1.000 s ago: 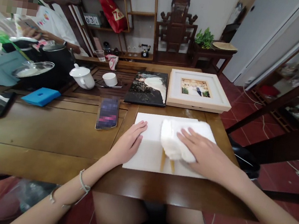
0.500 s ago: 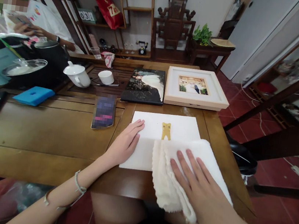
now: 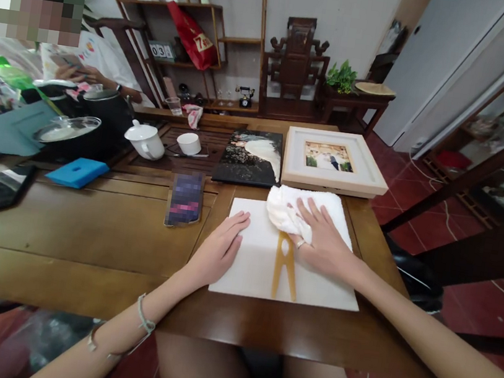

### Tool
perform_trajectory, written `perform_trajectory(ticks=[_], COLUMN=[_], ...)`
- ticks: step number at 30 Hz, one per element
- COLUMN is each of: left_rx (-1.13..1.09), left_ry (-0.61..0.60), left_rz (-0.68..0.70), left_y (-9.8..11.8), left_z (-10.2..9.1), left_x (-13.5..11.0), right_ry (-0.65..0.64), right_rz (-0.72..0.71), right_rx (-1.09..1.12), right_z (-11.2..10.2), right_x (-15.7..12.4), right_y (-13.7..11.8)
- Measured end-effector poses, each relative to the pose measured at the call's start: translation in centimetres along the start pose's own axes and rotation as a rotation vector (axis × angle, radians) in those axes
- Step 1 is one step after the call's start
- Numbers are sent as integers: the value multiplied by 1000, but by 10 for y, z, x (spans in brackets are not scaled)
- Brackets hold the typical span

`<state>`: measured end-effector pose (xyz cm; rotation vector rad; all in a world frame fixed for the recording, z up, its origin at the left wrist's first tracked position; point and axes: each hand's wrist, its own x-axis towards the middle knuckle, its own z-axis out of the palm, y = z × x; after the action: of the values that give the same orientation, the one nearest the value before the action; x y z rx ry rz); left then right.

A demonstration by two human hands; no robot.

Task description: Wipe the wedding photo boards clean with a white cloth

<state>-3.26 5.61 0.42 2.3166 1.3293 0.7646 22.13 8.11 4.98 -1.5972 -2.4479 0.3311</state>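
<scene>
A white rectangular board (image 3: 250, 270) lies flat on the wooden table in front of me. My left hand (image 3: 219, 250) rests flat over its left edge, fingers stretched out together. My right hand (image 3: 320, 236) presses on a folded white towel (image 3: 331, 206) at the board's upper right, with its fingers spread on the cloth and a ring on one digit. Below the towel shows a gold-coloured shape with two long legs (image 3: 286, 272). The towel covers its top, and I cannot tell whether it is printed on the board or lying on it.
Behind the board are a black photo panel (image 3: 247, 173) and a pale framed photo (image 3: 360, 182). To the left are a dark booklet-like item (image 3: 185, 198), a blue block (image 3: 78, 172), a white lidded cup (image 3: 146, 140) and a pot (image 3: 69, 138). Another person (image 3: 103, 65) sits at far left.
My right hand has slid the towel away from me to the board's far side. The gold shape's legs are uncovered and its top is hidden. My left hand stays on the board.
</scene>
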Motion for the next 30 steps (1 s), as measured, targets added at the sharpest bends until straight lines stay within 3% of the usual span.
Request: perform_trajectory(ticks=[3, 9, 12, 17, 20, 26, 30], left_rx=[3, 15, 18, 1, -7, -32, -43], left_ry=[-7, -2, -9, -13, -4, 23, 28], left_rz=[-2, -16, -16, -11, 3, 41, 48], left_y=[1, 1, 1, 0, -1, 1, 0], left_z=[0, -2, -2, -1, 1, -2, -2], left_x=[0, 1, 0, -1, 0, 2, 1], right_ry=[-30, -97, -118, -66, -13, -37, 4], right_rz=[-20, -149, -148, -48, -30, -151, -197], right_rx=[37, 10, -28, -33, -23, 77, -38], right_z=[-3, 0, 0, -7, -12, -10, -8], right_x=[-3, 22, 23, 10, 17, 54, 56], right_y=[-9, -35, -39, -26, -32, -73, -72])
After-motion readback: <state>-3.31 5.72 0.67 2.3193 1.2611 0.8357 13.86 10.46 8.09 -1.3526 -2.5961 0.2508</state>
